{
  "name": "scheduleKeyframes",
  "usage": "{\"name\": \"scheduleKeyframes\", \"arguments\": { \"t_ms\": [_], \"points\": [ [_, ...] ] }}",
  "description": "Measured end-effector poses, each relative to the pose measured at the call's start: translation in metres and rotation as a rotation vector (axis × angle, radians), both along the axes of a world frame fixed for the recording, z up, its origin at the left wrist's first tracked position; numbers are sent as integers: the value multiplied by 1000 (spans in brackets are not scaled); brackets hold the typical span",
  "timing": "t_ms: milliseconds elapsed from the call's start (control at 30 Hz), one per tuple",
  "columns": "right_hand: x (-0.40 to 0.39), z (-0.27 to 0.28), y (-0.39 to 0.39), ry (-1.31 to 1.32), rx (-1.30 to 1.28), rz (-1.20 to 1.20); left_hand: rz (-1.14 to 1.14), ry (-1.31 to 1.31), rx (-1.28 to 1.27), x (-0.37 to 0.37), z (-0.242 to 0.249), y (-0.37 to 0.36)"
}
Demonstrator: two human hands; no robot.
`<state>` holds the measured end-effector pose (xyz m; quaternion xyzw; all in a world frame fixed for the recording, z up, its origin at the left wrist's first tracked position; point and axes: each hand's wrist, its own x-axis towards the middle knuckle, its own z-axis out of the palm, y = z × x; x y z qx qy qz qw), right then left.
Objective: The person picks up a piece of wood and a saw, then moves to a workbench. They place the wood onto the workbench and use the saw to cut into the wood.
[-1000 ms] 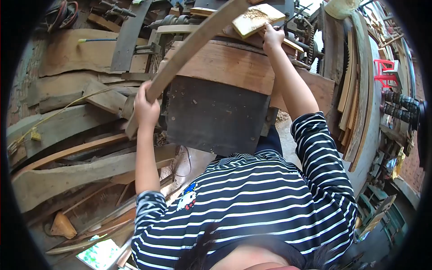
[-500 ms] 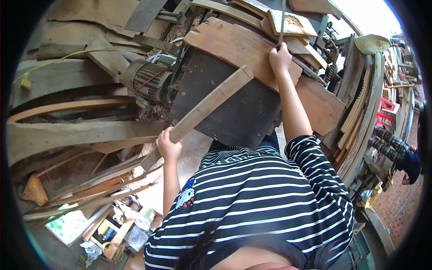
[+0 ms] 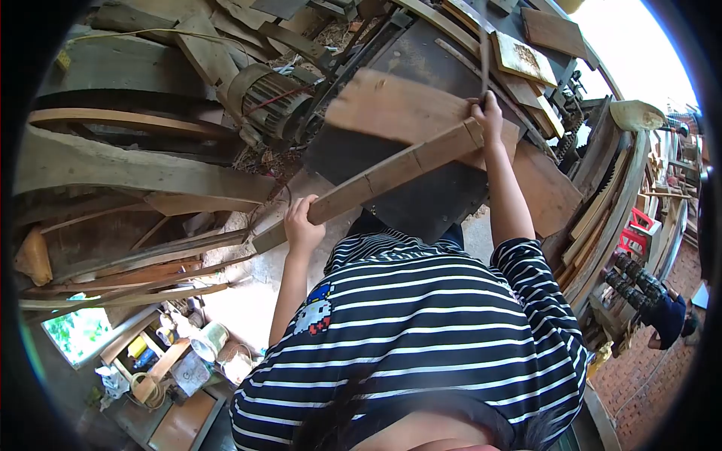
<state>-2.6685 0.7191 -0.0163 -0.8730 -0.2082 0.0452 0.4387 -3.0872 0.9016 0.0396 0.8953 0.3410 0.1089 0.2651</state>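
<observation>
My left hand (image 3: 304,225) is closed around the lower end of a long, straight wooden batten (image 3: 398,171). This batten slants up to the right, its far end close beside my right wrist. Higher up, my right hand (image 3: 489,116) has its fingers curled over the far edge of a reddish-brown wooden board (image 3: 406,109), blurred at its left end. The board lies over a dark machine table (image 3: 421,203). A thin upright strip, like a band saw blade (image 3: 483,52), passes right at my right fingers.
An electric motor (image 3: 274,98) stands left of the table. Pale wood offcuts (image 3: 526,60) lie at the back right, near a chain. Large curved timbers (image 3: 135,165) fill the left. Cluttered tools (image 3: 173,353) sit at lower left. Another person (image 3: 669,319) is at the far right.
The reddish-brown board has been drawn toward me, baring table behind it. My left hand has moved right and up with the batten, whose far end now comes up to my right wrist.
</observation>
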Motion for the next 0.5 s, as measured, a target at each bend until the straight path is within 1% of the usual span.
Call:
{"name": "scheduleKeyframes", "arguments": {
  "t_ms": [67,133,200,267,300,333,367,400,433,467,500],
  "points": [
    [2,-23,9,-23,35,172,-19,-29,-13,-1,3,-2],
    [-18,0,27,-253,-48,269,-54,-63,-27,-2,4,-4],
    [-23,9,45,-276,-73,326,-73,-76,-15,-3,-1,-6],
    [-17,9,65,-380,-157,482,-91,-85,-5,0,-2,-9],
    [-12,9,74,-448,-137,534,-91,-76,-21,3,-2,-13],
    [-7,8,81,-444,-132,540,-92,-67,-36,6,-2,-15],
    [-3,7,87,-520,-74,556,-65,-7,-100,6,-6,-15],
    [2,7,94,-596,-14,569,-59,-3,-96,9,-8,-16],
    [7,8,98,-617,1,548,-40,1,-179,12,-10,-17],
    [12,8,102,-629,22,477,-21,4,-262,14,-11,-18],
    [15,11,102,-582,1,358,-16,19,-284,16,-11,-19]
  ]
}}
